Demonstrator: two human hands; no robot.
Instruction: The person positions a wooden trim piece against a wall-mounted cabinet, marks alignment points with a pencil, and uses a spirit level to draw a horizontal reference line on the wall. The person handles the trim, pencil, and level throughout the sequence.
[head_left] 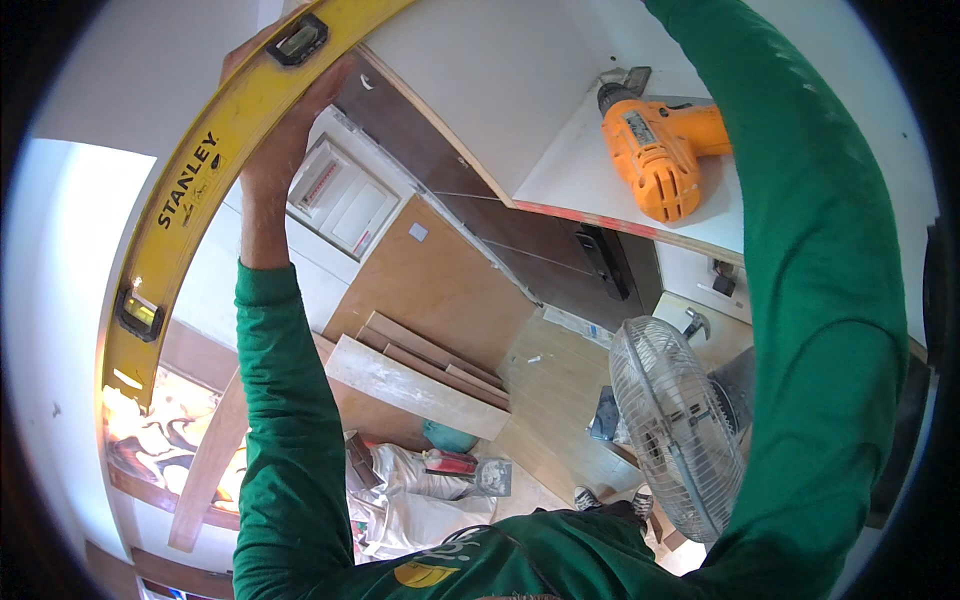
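Note:
My left hand is raised at the upper left and grips a long yellow spirit level. Part of the hand is hidden behind the level, which curves across the view from the top edge down the left side; two of its vials show. My right arm, in a green sleeve, reaches up past the top edge, so the right hand is out of sight. Beside that sleeve, an orange power drill lies on a white shelf inside an open cabinet.
Below stands a wire-caged fan. Boards lean in a stack near a brown panel. A dark door with a black handle stands beyond the cabinet. White sacks and a red item lie on the floor.

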